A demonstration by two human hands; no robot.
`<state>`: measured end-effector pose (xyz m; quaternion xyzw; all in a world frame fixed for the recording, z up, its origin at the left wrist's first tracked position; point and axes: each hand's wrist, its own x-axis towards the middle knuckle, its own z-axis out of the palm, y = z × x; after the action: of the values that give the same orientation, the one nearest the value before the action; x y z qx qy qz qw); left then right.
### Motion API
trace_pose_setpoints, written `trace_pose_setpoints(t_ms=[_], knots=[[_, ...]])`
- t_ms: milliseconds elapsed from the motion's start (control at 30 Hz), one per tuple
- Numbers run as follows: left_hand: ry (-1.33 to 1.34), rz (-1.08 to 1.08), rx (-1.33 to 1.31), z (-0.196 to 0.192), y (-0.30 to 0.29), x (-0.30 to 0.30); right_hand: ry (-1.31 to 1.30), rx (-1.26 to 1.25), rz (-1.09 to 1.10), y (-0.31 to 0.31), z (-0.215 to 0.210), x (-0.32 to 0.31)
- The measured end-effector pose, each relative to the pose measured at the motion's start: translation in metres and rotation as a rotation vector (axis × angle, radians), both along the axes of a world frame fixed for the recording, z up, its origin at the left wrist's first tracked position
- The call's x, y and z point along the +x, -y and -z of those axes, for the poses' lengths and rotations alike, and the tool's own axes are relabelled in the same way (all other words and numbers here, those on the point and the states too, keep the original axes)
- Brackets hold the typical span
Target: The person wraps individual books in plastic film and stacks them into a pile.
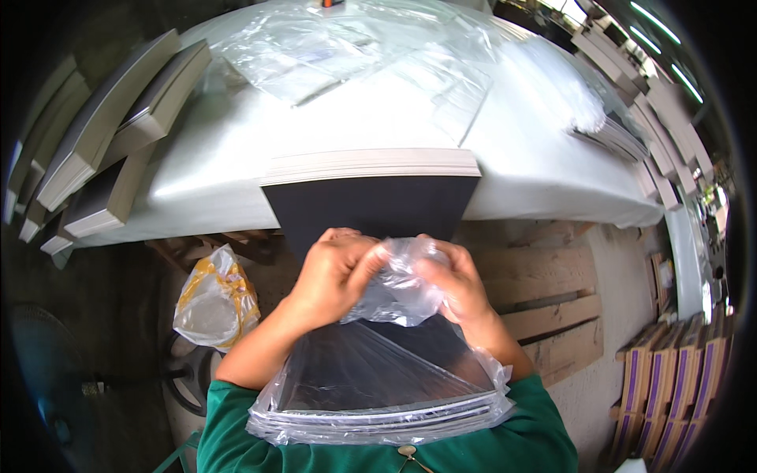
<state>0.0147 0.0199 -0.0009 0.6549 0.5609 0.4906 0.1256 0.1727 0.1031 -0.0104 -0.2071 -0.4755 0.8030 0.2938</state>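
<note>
A stack of black-topped sheets or boards [367, 201] with pale layered edges reaches from the table's front edge back toward my chest. Its near end lies inside a clear plastic bag [394, 370], against my green shirt; the far end is bare. My left hand [335, 272] pinches the bunched film of this bag over the middle of the stack. Opposite it, my right hand [453, 280] grips the same crumpled film, fingers curled and partly veiled by plastic. Where the bag's mouth ends under my hands is hard to make out.
Loose clear bags [315, 59] lie across the far part of the covered table [536, 173]. Dark-topped stacks [110, 118] stand at the left, more at the right. Below are a white-and-yellow bag [217, 299], a wooden pallet [552, 307] and bundled cartons [670, 386].
</note>
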Motion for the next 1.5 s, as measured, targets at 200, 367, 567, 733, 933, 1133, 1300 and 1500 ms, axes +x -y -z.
trace_pose_setpoints(t_ms=[200,367,567,733,933,1133,1300,1500], knots=[[0.094,0.011,-0.191,0.006,0.008,-0.015,-0.290,-0.143,-0.107,-0.003,0.015,0.003],[1.258,0.340,-0.321,0.009,0.019,-0.019,0.219,0.255,-0.209,0.012,-0.002,0.000],[0.252,1.053,-0.514,0.035,0.032,-0.001,-0.094,-0.026,-0.065,-0.013,0.014,0.047],[1.238,0.754,-0.293,0.030,0.029,-0.052,0.051,0.111,-0.050,-0.029,0.024,0.069],[0.819,0.457,-0.367,0.027,0.060,-0.070,-0.154,-0.063,-0.542,-0.059,0.037,0.076],[1.034,0.345,-0.766,0.057,0.051,-0.046,-0.331,-0.199,0.101,-0.012,0.000,0.048],[1.167,1.038,0.000,0.018,0.044,-0.070,-0.127,0.427,0.374,-0.055,0.044,0.045],[0.208,-0.446,0.089,-0.003,0.025,-0.077,0.789,1.684,0.950,-0.058,-0.027,0.001]])
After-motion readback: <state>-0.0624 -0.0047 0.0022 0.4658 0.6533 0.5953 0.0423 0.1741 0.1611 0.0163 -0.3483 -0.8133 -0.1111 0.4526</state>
